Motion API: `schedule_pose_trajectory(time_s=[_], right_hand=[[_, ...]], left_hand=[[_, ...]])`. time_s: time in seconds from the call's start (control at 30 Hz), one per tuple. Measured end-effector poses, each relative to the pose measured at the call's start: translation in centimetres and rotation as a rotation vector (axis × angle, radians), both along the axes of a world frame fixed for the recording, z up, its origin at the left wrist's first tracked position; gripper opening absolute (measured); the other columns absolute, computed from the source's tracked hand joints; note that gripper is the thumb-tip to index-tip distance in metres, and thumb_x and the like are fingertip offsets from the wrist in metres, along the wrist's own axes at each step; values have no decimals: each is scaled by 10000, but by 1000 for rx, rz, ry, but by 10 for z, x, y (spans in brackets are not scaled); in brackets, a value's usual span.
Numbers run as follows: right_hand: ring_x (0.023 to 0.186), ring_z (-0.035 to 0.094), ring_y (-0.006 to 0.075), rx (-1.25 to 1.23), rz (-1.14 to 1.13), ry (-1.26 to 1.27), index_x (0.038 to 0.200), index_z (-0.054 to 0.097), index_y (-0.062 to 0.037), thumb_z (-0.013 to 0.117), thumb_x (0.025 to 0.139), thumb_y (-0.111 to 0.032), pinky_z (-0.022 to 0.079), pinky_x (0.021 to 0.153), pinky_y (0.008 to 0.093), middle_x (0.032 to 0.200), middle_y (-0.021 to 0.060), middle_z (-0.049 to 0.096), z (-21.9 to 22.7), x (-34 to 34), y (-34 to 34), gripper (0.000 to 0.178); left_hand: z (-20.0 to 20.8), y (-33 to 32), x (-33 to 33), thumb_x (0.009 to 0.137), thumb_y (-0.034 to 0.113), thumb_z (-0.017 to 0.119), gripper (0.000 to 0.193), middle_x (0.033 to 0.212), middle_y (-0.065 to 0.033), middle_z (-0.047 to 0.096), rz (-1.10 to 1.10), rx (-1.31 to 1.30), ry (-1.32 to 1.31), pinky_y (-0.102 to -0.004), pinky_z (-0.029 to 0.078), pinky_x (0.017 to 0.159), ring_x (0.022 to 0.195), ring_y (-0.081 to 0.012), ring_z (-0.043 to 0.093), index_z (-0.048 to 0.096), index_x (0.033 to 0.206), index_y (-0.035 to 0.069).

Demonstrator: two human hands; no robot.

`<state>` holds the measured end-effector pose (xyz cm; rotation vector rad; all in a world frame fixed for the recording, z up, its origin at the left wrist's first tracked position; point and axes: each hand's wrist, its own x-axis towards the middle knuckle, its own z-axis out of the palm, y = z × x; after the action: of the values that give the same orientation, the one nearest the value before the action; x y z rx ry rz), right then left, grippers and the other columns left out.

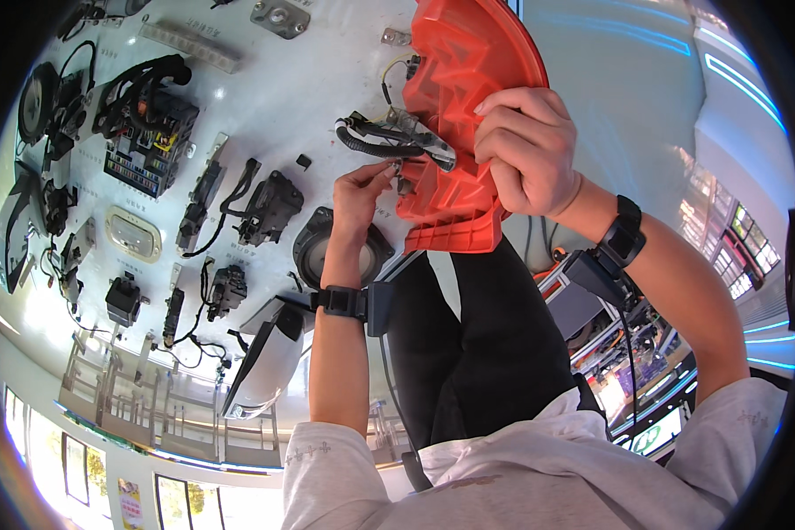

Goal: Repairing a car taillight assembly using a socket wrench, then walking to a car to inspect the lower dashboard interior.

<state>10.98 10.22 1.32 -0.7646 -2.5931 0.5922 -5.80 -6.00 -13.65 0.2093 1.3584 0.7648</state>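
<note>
The red ridged plastic housing (455, 102) is running past the upper edge; what the bare left hand (358, 198) is touching is looking too small to tell; its forearm (340, 265) is partly hiding a round black-rimmed speaker (310, 252).

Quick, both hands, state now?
Left hand: fingers bent beside the red plastic part; can't tell whether it grips anything.
Right hand: closed, holding the red plastic part by its right side.

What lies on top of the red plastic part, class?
Across the red plastic part, the right hand covers some of the right side and black cables overlap the left. The surface beneath both is hidden.
</note>
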Motion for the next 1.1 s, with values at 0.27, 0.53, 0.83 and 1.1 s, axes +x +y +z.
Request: schedule_pose_trajectory(time_s=[0.27, 0.53, 0.83, 1.1], right_hand=[[792, 598, 198, -29, -13, 23, 581, 520, -94, 553, 561, -49, 407, 676, 295, 687, 5, 584, -2, 3, 0, 59], [804, 607, 195, -66, 10, 19, 601, 529, -100, 571, 567, -58, 405, 698, 292, 700, -2, 588, -2, 4, 2, 69], [807, 604, 194, -77, 3, 33, 607, 530, -100, 584, 574, -73, 404, 719, 287, 707, -3, 590, -3, 6, 1, 68], [808, 601, 192, -60, 4, 56, 611, 532, -98, 588, 571, -63, 406, 720, 288, 707, -2, 587, -5, 6, 2, 77]], left_hand=[[-2, 7, -4, 819, 98, 706, 195, 781, -43, 667, -33, -74, 14, -239, 438, 650, 671, -92, 557, 707, 977, -16], [-14, 7, -11, 831, 94, 700, 189, 828, -53, 678, -108, 44, 37, -246, 467, 673, 717, -112, 595, 693, 980, -23], [6, 23, -10, 824, 117, 711, 200, 724, -54, 644, -145, -160, 29, -241, 441, 519, 566, -100, 569, 682, 931, -49], [21, 32, 2, 807, 103, 698, 199, 632, -67, 606, -28, -302, 56, -240, 398, 438, 485, -97, 528, 668, 853, -89]])
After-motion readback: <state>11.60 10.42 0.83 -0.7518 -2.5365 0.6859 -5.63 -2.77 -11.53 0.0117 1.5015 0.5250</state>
